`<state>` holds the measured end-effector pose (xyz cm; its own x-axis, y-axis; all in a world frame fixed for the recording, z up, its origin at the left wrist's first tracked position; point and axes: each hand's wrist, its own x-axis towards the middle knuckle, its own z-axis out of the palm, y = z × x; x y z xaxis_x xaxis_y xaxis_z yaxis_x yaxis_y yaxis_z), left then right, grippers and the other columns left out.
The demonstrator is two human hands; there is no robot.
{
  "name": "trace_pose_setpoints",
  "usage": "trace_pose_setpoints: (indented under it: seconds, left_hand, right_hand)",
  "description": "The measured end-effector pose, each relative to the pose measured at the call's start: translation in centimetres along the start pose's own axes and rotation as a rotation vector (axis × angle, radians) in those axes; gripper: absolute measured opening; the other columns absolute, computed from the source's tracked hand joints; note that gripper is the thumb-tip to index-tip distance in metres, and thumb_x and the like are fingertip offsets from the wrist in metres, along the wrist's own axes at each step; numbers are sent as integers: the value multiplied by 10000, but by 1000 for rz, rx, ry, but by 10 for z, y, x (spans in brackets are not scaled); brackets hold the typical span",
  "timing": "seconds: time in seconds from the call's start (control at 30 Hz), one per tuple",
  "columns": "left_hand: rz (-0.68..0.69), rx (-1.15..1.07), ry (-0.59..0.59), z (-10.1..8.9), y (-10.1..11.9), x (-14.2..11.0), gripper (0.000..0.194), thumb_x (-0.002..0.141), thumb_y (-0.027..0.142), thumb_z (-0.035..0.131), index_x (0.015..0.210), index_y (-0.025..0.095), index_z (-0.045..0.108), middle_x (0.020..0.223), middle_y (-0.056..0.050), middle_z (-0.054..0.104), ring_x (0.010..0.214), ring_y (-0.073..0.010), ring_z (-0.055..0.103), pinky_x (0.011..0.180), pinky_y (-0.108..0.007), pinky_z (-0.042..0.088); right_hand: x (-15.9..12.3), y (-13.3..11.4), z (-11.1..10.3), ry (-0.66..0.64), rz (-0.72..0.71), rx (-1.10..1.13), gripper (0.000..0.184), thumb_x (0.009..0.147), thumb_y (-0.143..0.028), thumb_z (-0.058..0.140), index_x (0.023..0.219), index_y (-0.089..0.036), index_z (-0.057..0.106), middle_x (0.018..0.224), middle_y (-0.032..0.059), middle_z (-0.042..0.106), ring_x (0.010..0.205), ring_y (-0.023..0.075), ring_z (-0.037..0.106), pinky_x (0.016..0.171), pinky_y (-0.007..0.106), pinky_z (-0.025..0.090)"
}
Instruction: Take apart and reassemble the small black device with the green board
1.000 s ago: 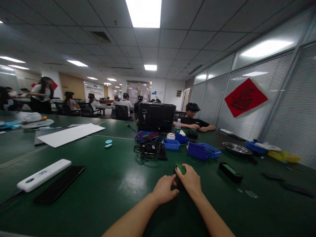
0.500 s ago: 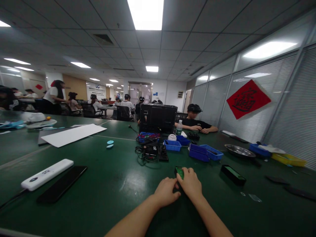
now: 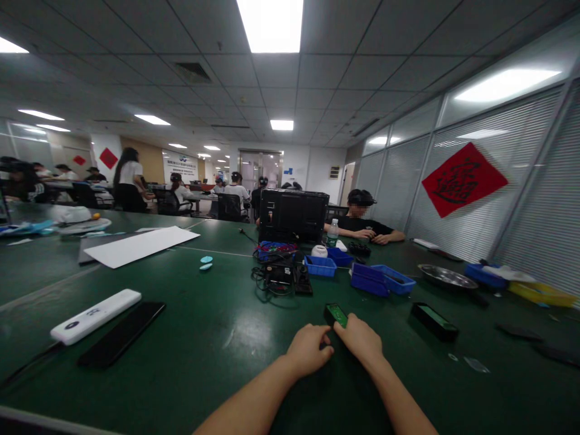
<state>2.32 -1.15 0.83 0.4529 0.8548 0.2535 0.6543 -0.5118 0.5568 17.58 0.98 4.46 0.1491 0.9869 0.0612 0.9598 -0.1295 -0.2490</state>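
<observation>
A small black case with a green circuit board (image 3: 336,314) in it lies on the green table in front of me. My right hand (image 3: 360,339) is closed round its right side, the thumb resting over the board's near end. At the case's near left edge, my left hand (image 3: 309,349) has its fingers curled against it, with the thumb a little apart below. Their two grips hide the near end of the case. Off to the right rests a second black case with a green board (image 3: 434,321), touched by neither hand.
Blue bins (image 3: 320,266), a tangle of cabled black devices (image 3: 278,275) and a large black housing (image 3: 293,215) stand ahead. A metal plate (image 3: 446,277) lies at right. A white power strip (image 3: 96,316) and black phone (image 3: 122,334) lie left. A person (image 3: 362,223) sits opposite.
My right hand has slid slightly back and right along the case, so more of the green board shows. My left hand stays by the near edge. The view has turned slightly left.
</observation>
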Motion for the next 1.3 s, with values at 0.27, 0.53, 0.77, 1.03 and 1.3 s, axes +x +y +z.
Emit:
trace_pose_setpoints:
  seconds: [0.27, 0.53, 0.77, 1.03, 1.3]
  left_hand:
    - [21, -35, 27, 1, -3, -1, 464, 719, 287, 486, 1179, 226, 491, 960, 12, 629, 872, -164, 507, 804, -278, 385]
    - [28, 3, 30, 2, -2, 0, 410, 722, 284, 497, 1127, 229, 530, 948, 6, 633, 858, -171, 511, 804, -288, 379]
    - [8, 35, -1, -2, 3, -1, 306, 733, 270, 480, 1024, 224, 565, 943, 8, 626, 866, -164, 509, 799, -277, 365]
    - [21, 9, 27, -1, 2, -1, 325, 727, 262, 494, 1040, 230, 575, 930, 12, 635, 859, -156, 522, 804, -272, 362]
    - [33, -18, 60, 1, 0, -1, 336, 719, 268, 504, 1043, 229, 582, 922, 9, 646, 853, -163, 531, 790, -279, 380]
  right_hand:
    - [13, 20, -6, 18, 98, 25, 375, 780, -447, 385, 924, -118, 493, 852, 155, 626, 799, 289, 619, 627, 360, 438]
    - [2, 5, 6, 179, -111, -32, 288, 751, -336, 490, 963, -154, 418, 964, 118, 571, 861, 246, 581, 635, 302, 417]
    - [1, 0, 16, 118, -178, -60, 349, 800, -352, 445, 1097, -171, 420, 993, 111, 563, 902, 236, 561, 659, 296, 413]
    - [6, 4, 16, 37, -166, -38, 543, 774, -366, 469, 1253, -132, 366, 1098, 152, 552, 991, 257, 539, 750, 336, 415]
    - [11, 7, 14, 10, -121, 52, 482, 742, -314, 455, 1188, -130, 460, 1112, 130, 576, 962, 244, 562, 753, 322, 421]
